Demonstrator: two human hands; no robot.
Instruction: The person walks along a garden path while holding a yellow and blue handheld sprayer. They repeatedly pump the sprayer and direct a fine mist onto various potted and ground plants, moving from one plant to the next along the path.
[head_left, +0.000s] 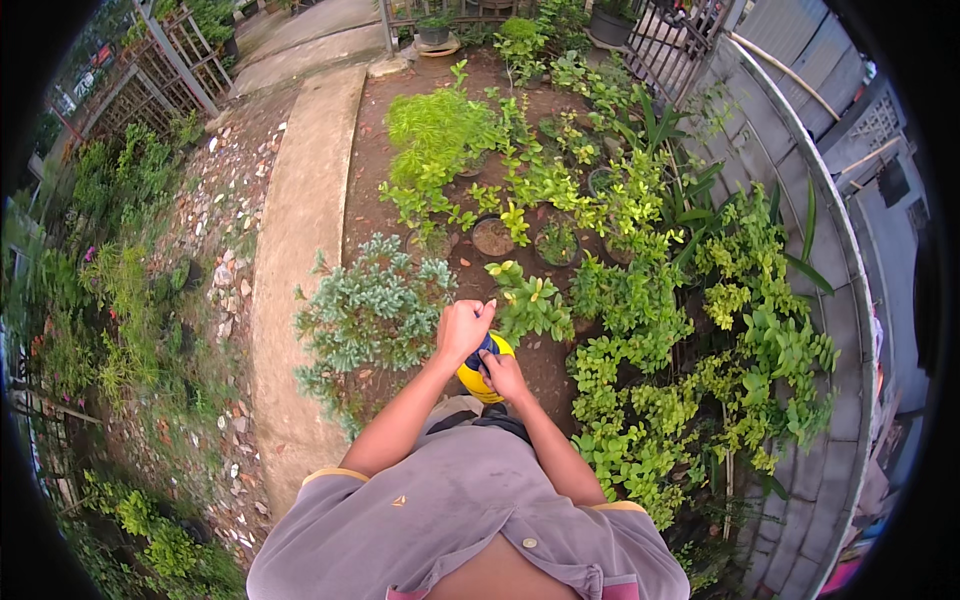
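Observation:
In front of my waist is a yellow container with a blue top (478, 386), which looks like a hand pump sprayer. My left hand (463, 330) is closed in a fist at its upper end, and the part inside the fist is hidden. Lower down, my right hand (504, 375) grips the blue part from the right side, thumb on top. A silvery blue-green shrub (375, 300) grows just left of my left hand. Right ahead of the hands stands a small leafy plant with yellow-green tips (529, 300).
A concrete path (300, 225) runs along the left, with stony rubble ground (225, 195) beyond it. Several potted plants, among them a round pot of soil (493, 236), fill the bed ahead. Dense shrubs (637, 375) border a grey block wall (817, 390) at right.

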